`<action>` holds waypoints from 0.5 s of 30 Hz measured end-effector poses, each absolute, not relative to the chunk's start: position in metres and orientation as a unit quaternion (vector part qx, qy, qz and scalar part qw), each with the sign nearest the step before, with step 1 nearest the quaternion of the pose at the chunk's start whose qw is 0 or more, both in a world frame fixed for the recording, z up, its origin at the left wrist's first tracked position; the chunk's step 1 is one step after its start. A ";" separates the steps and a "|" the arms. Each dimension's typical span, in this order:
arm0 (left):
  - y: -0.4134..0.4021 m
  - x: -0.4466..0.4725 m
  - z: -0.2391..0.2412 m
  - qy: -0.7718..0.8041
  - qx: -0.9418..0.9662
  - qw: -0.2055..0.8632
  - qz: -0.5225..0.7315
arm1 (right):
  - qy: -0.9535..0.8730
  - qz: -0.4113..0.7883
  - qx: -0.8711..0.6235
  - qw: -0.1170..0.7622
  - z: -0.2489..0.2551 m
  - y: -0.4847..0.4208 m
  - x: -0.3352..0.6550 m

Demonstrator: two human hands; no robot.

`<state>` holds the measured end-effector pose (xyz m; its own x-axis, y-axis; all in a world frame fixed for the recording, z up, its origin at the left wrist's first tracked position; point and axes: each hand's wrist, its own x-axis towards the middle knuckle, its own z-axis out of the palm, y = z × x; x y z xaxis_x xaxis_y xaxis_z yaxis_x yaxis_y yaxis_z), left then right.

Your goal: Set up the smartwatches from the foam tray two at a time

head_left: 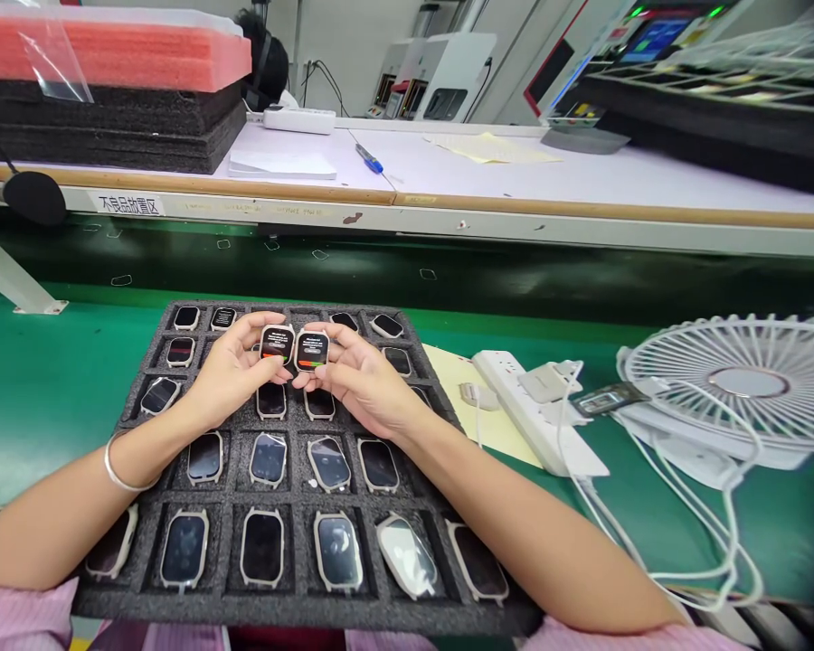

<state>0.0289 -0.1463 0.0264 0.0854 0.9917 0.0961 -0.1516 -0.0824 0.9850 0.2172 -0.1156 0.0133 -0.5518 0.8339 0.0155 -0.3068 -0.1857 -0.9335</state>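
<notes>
My left hand [244, 362] pinches a smartwatch without a strap [278, 342], its screen lit with white text above a coloured strip. Close beside it, my right hand [356, 371] grips a second smartwatch [311, 350] that shows a similar lit screen. Both are held over a dark grey foam tray [237, 515] with square compartments. Several more strapless watches lie in the compartments, most with dark screens, such as a watch [262, 547] in the front row. One watch [223, 318] at the back left has text on its screen. My hands hide some of the compartments behind them.
Right of the tray are a white power strip [515, 389] with plugs and cables, a yellow sheet [451, 380] and a white fan [746, 380]. A raised shelf [407, 194] behind carries stacked foam [108, 117], a blue pen [369, 159] and papers.
</notes>
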 end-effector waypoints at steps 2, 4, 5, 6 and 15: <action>-0.147 0.030 0.027 0.414 0.499 0.542 0.535 | -0.497 0.724 -0.266 0.398 0.013 -0.116 0.217; -0.148 0.030 0.028 0.416 0.491 0.548 0.534 | -0.493 0.724 -0.268 0.402 0.013 -0.115 0.218; -0.149 0.030 0.028 0.419 0.488 0.551 0.532 | -0.492 0.724 -0.269 0.402 0.013 -0.115 0.218; -0.149 0.030 0.028 0.421 0.486 0.554 0.529 | -0.493 0.723 -0.270 0.402 0.012 -0.115 0.218; -0.150 0.031 0.030 0.432 0.476 0.574 0.507 | -0.507 0.696 -0.302 0.410 0.007 -0.113 0.216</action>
